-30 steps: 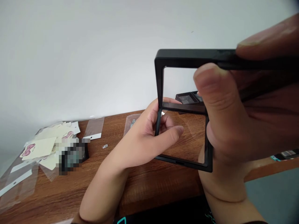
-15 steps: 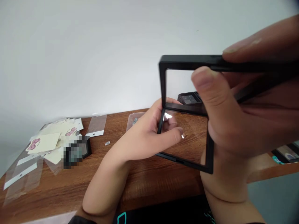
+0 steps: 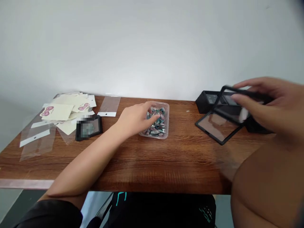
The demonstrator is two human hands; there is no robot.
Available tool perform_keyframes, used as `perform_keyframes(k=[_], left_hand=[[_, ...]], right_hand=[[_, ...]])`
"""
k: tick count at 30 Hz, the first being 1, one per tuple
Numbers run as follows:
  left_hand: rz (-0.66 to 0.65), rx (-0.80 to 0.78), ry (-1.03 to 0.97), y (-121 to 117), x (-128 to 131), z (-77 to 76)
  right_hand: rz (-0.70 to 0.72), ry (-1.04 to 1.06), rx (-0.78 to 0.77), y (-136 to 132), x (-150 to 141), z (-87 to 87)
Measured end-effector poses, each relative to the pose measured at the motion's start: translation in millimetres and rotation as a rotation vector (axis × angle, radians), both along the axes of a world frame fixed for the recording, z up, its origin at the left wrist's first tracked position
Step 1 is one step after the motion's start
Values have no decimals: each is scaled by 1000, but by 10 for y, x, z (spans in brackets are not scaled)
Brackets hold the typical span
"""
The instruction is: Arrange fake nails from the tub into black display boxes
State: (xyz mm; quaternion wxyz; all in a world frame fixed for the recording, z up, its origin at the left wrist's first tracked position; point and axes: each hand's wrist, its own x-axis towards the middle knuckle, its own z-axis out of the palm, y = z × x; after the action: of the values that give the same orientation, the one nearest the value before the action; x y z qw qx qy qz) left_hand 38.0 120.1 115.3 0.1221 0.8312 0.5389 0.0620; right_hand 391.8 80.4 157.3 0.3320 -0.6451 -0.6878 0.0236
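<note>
My left hand [image 3: 137, 119] reaches over a clear plastic box [image 3: 167, 126] of small shiny teal, pink and silver pieces [image 3: 155, 126]. Its thumb and fingers are apart, with nothing visible between them; some fingertips overlap the pieces. On the right, my right hand [image 3: 268, 98] grips a black display frame [image 3: 222, 144] by its upper half. This frame has clear panes and is unfolded at its hinge, its lower half tilted above the table. A blurred white spot shows near the right fingers; I cannot make out what it is.
Black display frames [image 3: 201, 103] stand at the back right. To the left lie a pile of cream cards [image 3: 64, 106], clear sleeves [image 3: 108, 106] and a partly blurred black frame [image 3: 97, 126]. The wooden table [image 3: 147, 164] meets a white wall behind.
The unfolded frame went from close in front of me to the far right in my right hand. My left hand left the frame and is now over the box. My view pulled back.
</note>
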Motion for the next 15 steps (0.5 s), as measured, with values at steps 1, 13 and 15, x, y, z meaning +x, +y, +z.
perform_keyframes(k=[1, 13, 15], left_hand=[[-30, -16, 41, 30, -28, -79], [-348, -127, 158, 229, 0, -325], [-345, -150, 160, 223, 2, -315]], right_hand=[[9, 23, -75, 79, 18, -113], [108, 307, -237, 110, 150, -1231], [104, 318, -235, 108, 158, -1283]])
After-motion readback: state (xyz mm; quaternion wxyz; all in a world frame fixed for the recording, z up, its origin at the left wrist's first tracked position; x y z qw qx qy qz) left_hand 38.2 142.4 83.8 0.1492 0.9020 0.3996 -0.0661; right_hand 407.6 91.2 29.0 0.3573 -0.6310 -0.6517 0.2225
